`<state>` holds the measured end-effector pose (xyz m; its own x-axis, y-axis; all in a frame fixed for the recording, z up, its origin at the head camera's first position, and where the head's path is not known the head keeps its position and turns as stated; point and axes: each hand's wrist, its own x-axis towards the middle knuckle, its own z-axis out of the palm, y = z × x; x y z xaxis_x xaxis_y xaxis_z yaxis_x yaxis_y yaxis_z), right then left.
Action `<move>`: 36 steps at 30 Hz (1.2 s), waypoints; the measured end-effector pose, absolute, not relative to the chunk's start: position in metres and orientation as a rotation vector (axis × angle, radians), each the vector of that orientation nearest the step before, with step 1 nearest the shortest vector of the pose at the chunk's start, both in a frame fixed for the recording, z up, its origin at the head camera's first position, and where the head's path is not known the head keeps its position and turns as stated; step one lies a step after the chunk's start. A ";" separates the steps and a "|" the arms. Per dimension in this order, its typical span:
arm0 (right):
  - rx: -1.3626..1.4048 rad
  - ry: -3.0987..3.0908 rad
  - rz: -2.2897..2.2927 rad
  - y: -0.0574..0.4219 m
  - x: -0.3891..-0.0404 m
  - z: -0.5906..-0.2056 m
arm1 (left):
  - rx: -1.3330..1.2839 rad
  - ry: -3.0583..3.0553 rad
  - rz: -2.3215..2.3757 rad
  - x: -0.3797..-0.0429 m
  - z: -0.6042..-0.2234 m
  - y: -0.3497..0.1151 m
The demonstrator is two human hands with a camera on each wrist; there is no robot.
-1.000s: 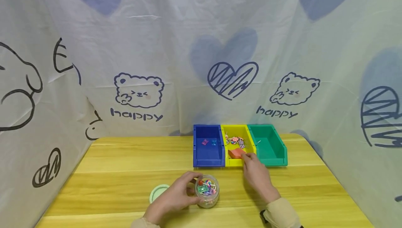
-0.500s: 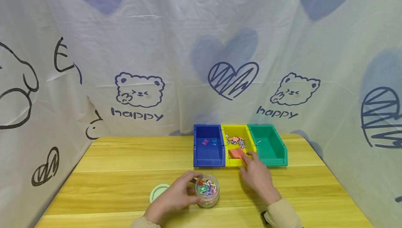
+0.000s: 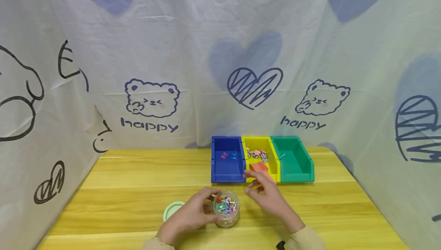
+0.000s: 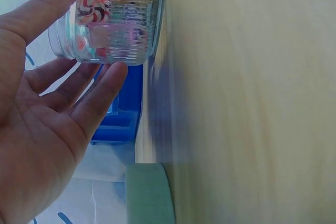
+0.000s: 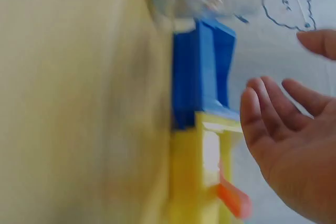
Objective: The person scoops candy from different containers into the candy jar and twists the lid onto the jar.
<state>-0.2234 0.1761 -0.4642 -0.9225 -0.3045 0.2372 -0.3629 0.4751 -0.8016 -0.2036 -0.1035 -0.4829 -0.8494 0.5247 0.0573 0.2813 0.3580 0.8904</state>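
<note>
In the head view, my left hand (image 3: 193, 211) holds a clear glass jar (image 3: 227, 221) on the wooden table, thumb on the near side and fingers on the far side. Small lollipops and wrapped-candy pieces fill the jar; its ribbed wall shows in the left wrist view. My right hand (image 3: 268, 194) is in the air between the jar and the yellow bin (image 3: 278, 165), fingers loosely bent, holding nothing. In that bin lies an orange-red scoop-like piece (image 3: 258, 167), its narrow end over the front lip, partly behind my right hand. Small lollipops (image 3: 257, 154) lie farther back.
Left of the yellow bin, a blue bin (image 3: 228, 177) holds a pink candy piece (image 3: 224, 155) and a blue one (image 3: 234, 156). To its right, a green bin (image 3: 297, 177) has a small white stick (image 3: 283, 154). A pale green lid (image 3: 170, 209) lies beside my left hand.
My right hand has let go of the orange-red piece in the yellow bin and moved left and nearer the jar. My left hand stays on the jar.
</note>
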 end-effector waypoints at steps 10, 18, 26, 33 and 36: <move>0.864 -2.855 1.761 0.160 -0.216 -0.485 | 0.757 2.437 1.438 -0.207 -0.483 -0.106; 0.862 -2.883 1.723 0.151 -0.210 -0.487 | 0.794 2.447 1.457 -0.208 -0.478 -0.117; 0.860 -2.907 1.667 0.148 -0.209 -0.487 | 0.734 2.599 1.332 -0.210 -0.461 -0.143; 0.869 -2.909 1.697 0.148 -0.210 -0.486 | 0.528 2.789 1.103 -0.206 -0.447 -0.167; 0.878 -2.909 1.699 0.148 -0.210 -0.486 | 0.452 2.839 0.958 -0.204 -0.445 -0.172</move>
<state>-0.2104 0.1484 -0.4856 -0.8193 -0.5720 -0.0397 -0.2464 0.4138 -0.8764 -0.2036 -0.1723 -0.4447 -0.9494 0.3139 -0.0101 0.2436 0.7564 0.6071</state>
